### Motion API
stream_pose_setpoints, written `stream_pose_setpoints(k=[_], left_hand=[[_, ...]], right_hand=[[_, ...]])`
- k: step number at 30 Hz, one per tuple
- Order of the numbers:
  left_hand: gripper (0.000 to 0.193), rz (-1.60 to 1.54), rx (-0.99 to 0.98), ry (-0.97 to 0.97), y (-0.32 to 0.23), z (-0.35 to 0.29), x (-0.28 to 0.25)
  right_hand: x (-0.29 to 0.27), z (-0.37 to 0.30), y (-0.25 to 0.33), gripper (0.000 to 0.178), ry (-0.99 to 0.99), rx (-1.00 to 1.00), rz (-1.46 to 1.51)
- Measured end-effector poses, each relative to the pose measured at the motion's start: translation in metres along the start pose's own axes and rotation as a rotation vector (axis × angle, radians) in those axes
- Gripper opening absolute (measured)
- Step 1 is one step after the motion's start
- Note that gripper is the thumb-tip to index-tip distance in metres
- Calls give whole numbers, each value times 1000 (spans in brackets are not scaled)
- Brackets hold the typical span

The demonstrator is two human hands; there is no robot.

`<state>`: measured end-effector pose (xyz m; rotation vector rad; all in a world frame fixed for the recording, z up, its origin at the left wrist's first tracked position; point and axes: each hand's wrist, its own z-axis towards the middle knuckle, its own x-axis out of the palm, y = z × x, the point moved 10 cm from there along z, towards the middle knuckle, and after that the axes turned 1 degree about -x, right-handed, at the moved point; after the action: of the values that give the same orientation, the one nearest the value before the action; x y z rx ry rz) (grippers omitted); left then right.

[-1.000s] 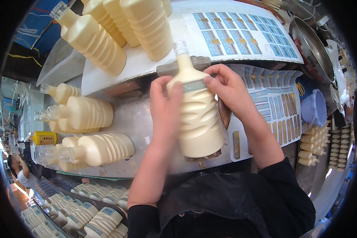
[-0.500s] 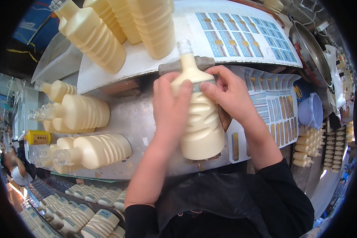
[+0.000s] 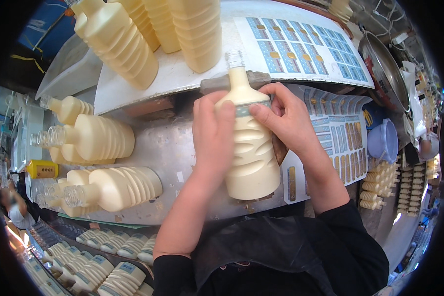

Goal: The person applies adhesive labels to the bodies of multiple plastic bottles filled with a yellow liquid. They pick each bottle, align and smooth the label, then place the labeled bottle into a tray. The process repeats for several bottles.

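A cream glass bottle (image 3: pixel 251 163) with a clear threaded neck and a wavy ribbed body lies in front of me, its neck resting against a grey padded block (image 3: pixel 212 85). Across its shoulder runs a narrow blue-grey label strip (image 3: pixel 243 109). My left hand (image 3: pixel 213 133) grips the bottle's left side, thumb at the strip's left part. On the other side my right hand (image 3: pixel 285 116) curls round the shoulder, thumb pressed on the strip's right part. The undersides of both hands' grips are hidden.
Cream bottles (image 3: pixel 106 138) lie at the left, and tall ones (image 3: pixel 195 34) stand at the back. Label sheets (image 3: pixel 293 47) lie on the raised white board and on the right. A yellow container (image 3: pixel 42 169), a lavender bucket (image 3: pixel 383 140) and labelled bottles (image 3: pixel 123 278) surround the table.
My left thumb has shifted slightly left, baring more of the label strip. Both hands keep their grip on the bottle. The whole view has shifted a little.
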<state>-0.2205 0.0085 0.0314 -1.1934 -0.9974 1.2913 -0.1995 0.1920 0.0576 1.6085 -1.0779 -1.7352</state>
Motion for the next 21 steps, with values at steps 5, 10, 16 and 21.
stream_pose_setpoints(k=[5,10,16,21], left_hand=[[40,-307,-167,2,18,-4,-1],[44,-161,-152,19,7,-2,1],[44,26,-65,26,0,1,3],[41,-17,-50,24,3,0,3]], right_hand=[[5,2,-13,53,55,28,206],[4,-1,6,54,105,44,70],[0,0,18,58,89,34,-139],[0,0,22,57,70,15,-172]])
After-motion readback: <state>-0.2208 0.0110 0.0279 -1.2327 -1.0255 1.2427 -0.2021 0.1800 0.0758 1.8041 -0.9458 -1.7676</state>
